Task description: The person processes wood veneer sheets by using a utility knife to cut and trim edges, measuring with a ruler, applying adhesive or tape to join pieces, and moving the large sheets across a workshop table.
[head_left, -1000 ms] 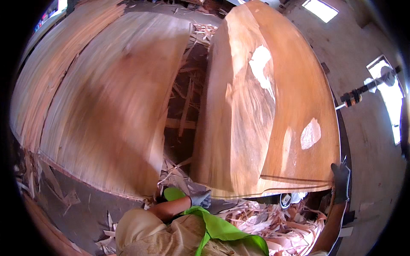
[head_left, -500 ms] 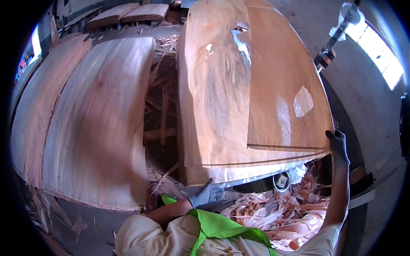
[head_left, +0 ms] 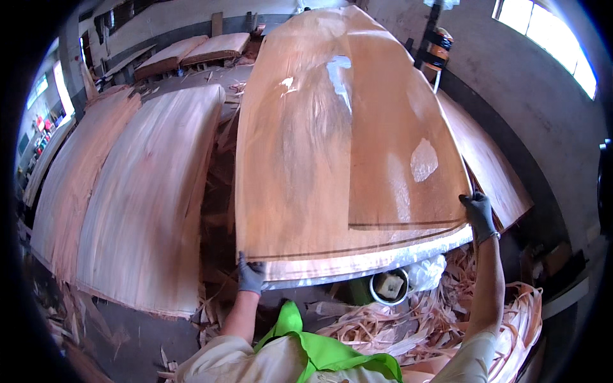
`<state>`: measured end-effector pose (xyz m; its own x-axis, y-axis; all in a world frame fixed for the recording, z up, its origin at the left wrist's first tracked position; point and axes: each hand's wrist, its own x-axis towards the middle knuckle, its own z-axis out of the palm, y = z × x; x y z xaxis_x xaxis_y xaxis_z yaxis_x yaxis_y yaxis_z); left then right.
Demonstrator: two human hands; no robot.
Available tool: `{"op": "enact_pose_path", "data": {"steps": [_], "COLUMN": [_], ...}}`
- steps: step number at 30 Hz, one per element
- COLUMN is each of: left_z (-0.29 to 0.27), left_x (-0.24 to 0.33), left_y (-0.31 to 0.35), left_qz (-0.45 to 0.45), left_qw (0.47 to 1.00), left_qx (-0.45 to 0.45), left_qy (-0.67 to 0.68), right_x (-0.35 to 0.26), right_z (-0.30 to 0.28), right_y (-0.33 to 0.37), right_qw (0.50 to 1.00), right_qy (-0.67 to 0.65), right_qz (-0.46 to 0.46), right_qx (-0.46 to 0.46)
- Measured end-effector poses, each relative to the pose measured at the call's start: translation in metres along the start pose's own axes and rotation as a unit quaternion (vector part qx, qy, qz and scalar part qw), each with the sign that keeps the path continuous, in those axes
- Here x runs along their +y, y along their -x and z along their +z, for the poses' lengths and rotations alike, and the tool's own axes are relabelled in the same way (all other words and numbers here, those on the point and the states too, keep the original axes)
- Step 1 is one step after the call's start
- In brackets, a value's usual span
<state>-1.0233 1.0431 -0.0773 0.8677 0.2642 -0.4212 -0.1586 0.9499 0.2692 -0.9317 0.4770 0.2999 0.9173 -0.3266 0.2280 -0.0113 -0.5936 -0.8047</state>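
Both gloved hands, left hand (head_left: 251,276) and right hand (head_left: 479,214), seemingly closed on the veneer sheet (head_left: 332,159) at frame centre, are positioning it; next, probably lowering it squarely onto the stack (head_left: 357,263).

veneer sheet (head_left: 332,147): I see it swung from tilted right a second ago to nearly square before me, near edge now lower | left hand (head_left: 251,274): slid out to the sheet's near-left corner | right hand (head_left: 479,214): moved up the right edge | view: raised, far stacks (head_left: 191,51) now showing
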Motion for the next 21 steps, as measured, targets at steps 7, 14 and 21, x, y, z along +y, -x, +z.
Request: {"op": "enact_pose_path", "data": {"steps": [7, 14, 21], "left_z": [-0.005, -0.004, 0.026], "left_x": [0.002, -0.017, -0.034], "left_y": [-0.018, -0.032, -0.033], "left_qz": [0.118, 0.170, 0.265], "left_qw": [0.989, 0.978, 0.946], "left_qx": [0.025, 0.059, 0.115], "left_qy": [-0.090, -0.102, -0.147], "right_x": [0.080, 0.121, 0.205], "right_z": [-0.001, 0.006, 0.045], "right_y": [-0.044, -0.083, -0.121], "right_qw": [0.995, 0.997, 0.992], "right_qy": [-0.091, 0.034, -0.076], "right_qz": [0.038, 0.068, 0.089], "right_qx": [-0.033, -0.025, -0.042]}}
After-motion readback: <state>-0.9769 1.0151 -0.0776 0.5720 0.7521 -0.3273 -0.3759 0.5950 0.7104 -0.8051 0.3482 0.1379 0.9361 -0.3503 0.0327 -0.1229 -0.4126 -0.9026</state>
